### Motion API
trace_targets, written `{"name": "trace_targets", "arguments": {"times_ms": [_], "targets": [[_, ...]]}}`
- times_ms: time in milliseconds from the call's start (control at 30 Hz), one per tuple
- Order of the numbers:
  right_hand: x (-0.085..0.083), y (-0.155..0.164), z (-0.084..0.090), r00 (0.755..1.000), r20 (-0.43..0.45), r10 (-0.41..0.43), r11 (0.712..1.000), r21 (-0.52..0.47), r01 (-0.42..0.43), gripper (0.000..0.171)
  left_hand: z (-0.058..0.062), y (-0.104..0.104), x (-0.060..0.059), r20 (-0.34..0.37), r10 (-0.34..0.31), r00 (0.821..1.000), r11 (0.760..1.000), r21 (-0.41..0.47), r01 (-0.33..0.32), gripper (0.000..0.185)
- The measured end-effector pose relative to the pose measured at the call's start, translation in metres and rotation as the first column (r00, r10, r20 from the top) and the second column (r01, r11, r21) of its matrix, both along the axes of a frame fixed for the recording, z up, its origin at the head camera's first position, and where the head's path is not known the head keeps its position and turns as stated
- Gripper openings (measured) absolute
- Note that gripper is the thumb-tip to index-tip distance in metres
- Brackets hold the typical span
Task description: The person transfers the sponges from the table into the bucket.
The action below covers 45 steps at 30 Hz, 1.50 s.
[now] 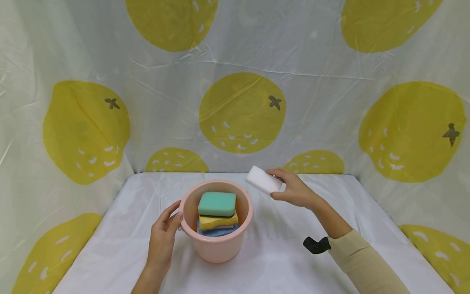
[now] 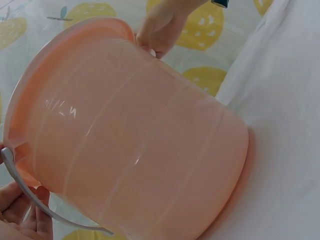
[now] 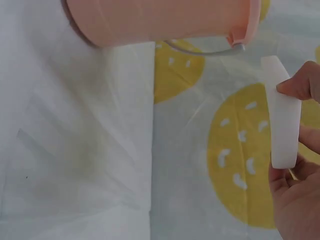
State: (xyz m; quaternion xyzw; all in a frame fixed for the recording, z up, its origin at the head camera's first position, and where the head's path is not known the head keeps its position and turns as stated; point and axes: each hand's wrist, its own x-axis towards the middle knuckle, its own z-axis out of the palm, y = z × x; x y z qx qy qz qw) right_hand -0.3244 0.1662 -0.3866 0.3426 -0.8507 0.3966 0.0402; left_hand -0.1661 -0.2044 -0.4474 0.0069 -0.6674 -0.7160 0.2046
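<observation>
— Two hands are at work, nearest first: the left hand (image 1: 162, 237) rests against the near-left side of the pink bucket (image 1: 217, 245), thumb up at the rim, fingers lightly curved on the wall rather than wrapped round it. That grip is relaxed and holds nothing.

— What sits in the bucket?

— Sponges in a stack: a green sponge (image 1: 217, 203) on top, a yellow sponge (image 1: 218, 221) under it, a blue sponge (image 1: 216, 232) at the bottom. The bucket stands upright on the desk (image 1: 279, 261), which is covered in a white sheet. Its grey handle (image 2: 30, 192) hangs down by the left hand.

— And the right hand?

— The right hand (image 1: 293, 190) is raised just beyond and to the right of the bucket's rim, its grip pinching a white sponge (image 1: 263, 180) between thumb and fingers. The block's long axis runs from upper left to lower right in the head view; its free end points toward the bucket's far rim, clear of it.

— The room behind?

— A pale backdrop (image 1: 242, 61) printed with big yellow lemons, creased, wrapping the back and both sides.
</observation>
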Motion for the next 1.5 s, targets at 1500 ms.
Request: {"name": "trace_targets", "arguments": {"times_ms": [1500], "targets": [[0.056,-0.102,0.043,0.905,-0.099,0.413,0.898,0.208,-0.387,0.082,0.003,-0.002,-0.001,-0.012,-0.013,1.0,1.0,0.018,0.013,0.038]]}}
